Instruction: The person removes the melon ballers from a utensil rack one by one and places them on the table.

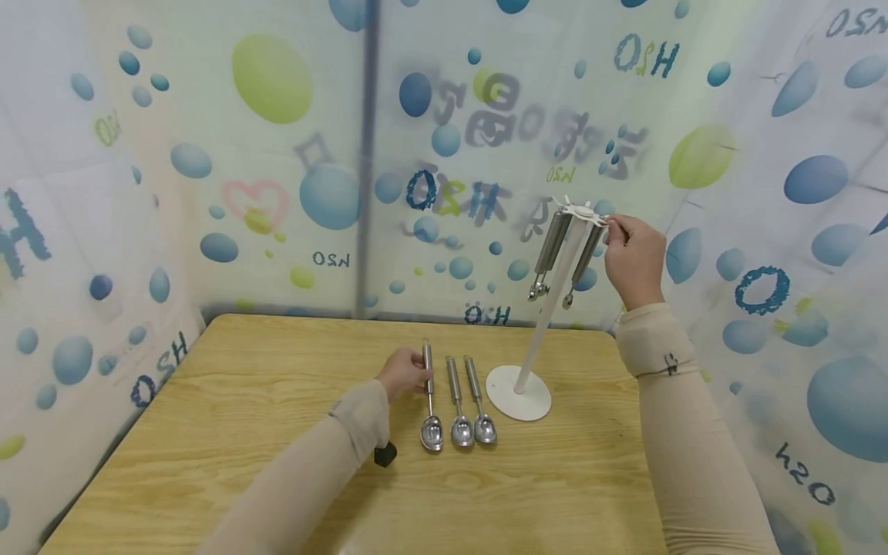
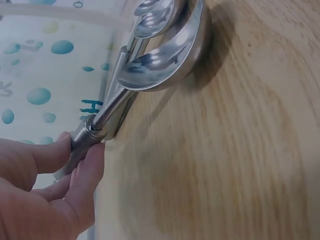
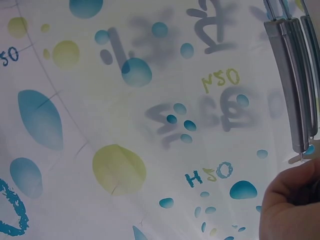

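My left hand (image 1: pixel 405 373) grips the handle of the leftmost metal ice cream scoop (image 1: pixel 432 433), which has its bowl toward me. In the left wrist view, thumb and fingers pinch that steel handle (image 2: pixel 82 142). Two more scoops (image 1: pixel 462 430) lie beside it, to its right. Up at the top of a white hanging stand (image 1: pixel 546 324), my right hand (image 1: pixel 636 258) pinches the rim by a hook. Several metal utensils (image 1: pixel 553 245) with steel handles hang there, heads down. The right wrist view shows a handle end (image 3: pixel 299 142) just above the thumb; the fingertips are hidden.
The stand's round white base (image 1: pixel 502 397) is on the wooden table (image 1: pixel 277 385), right of the scoops. A small black object (image 1: pixel 385 455) shows under the left sleeve. Printed curtains (image 1: pixel 277 154) enclose the table at the back and sides.
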Motion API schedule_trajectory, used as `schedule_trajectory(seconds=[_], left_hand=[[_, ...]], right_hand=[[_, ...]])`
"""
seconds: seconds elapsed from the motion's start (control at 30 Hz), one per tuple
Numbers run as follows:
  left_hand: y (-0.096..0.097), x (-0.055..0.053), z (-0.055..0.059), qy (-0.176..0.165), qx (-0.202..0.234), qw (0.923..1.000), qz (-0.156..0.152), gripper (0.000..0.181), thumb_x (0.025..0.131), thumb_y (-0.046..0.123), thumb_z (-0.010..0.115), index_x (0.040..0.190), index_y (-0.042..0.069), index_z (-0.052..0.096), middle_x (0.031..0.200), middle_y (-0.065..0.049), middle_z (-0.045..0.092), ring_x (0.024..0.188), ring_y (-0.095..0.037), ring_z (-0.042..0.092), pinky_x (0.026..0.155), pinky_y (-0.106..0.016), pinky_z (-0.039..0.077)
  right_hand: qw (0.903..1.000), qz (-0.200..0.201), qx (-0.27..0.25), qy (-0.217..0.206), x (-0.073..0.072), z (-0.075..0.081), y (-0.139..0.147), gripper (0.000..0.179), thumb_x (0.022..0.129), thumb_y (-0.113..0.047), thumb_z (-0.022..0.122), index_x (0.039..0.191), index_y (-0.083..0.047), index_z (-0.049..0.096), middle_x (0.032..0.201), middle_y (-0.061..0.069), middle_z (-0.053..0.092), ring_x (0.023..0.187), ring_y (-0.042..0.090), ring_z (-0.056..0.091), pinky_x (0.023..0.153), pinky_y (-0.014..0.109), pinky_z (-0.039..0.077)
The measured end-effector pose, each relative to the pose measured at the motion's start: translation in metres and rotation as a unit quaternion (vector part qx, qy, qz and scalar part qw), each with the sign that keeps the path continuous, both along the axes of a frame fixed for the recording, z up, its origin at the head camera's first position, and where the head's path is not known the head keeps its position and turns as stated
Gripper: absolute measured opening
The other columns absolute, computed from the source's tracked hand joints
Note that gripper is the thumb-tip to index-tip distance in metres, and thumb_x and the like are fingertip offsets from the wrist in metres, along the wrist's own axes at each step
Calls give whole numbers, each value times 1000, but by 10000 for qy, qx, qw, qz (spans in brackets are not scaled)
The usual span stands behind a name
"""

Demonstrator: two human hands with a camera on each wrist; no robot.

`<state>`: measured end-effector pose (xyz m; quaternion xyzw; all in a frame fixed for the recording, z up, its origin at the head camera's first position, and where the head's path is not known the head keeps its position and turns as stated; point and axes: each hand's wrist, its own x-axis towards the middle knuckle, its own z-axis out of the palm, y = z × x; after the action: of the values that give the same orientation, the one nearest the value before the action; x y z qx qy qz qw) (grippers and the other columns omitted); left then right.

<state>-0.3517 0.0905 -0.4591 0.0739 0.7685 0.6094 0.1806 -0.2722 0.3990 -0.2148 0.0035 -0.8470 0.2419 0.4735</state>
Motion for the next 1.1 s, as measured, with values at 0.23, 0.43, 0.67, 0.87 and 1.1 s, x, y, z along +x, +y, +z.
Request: schedule_trajectory(seconds=[0.23,0.43,0.67,0.87,1.1], left_hand=[[5,-1,-12,-131,-302,9994,78,33,94,-2,69,123,-14,58,109,-21,64,95,-31,70,77,-34,61],[9,-2,-19,-263,-372,9987,225,24,94,-3,69,115,-13,62,101,-19,66,90,-30,70,74,-33,61],[15,-3,-22,269,-1020,9931,517,12,92,-1,72,99,-10,68,87,-14,66,74,-21,67,63,-28,60],[19,-3,-27,559,-1277,9886,568,13,93,2,71,100,-9,68,84,-13,64,66,-19,64,55,-25,58],[17,-2,-30,493,-1089,9912,567,21,94,5,72,110,-9,69,90,-12,67,71,-17,65,59,-25,58]], right_hand=[[10000,22,-7,3,1,1,-1,30,107,-10,49,111,9,73,86,23,67,70,20,48,65,26,37],[10000,34,-2,38,1,0,-2,30,107,-9,50,111,8,73,85,23,66,69,20,48,64,26,36],[9999,64,66,117,1,1,-1,29,106,-10,50,108,8,73,83,22,65,66,16,45,63,26,35],[10000,48,54,57,1,-1,0,30,107,-11,50,108,8,73,83,22,65,67,17,46,64,27,35],[9999,66,94,100,0,0,1,30,107,-10,50,108,8,73,84,23,66,67,17,46,64,27,36]])
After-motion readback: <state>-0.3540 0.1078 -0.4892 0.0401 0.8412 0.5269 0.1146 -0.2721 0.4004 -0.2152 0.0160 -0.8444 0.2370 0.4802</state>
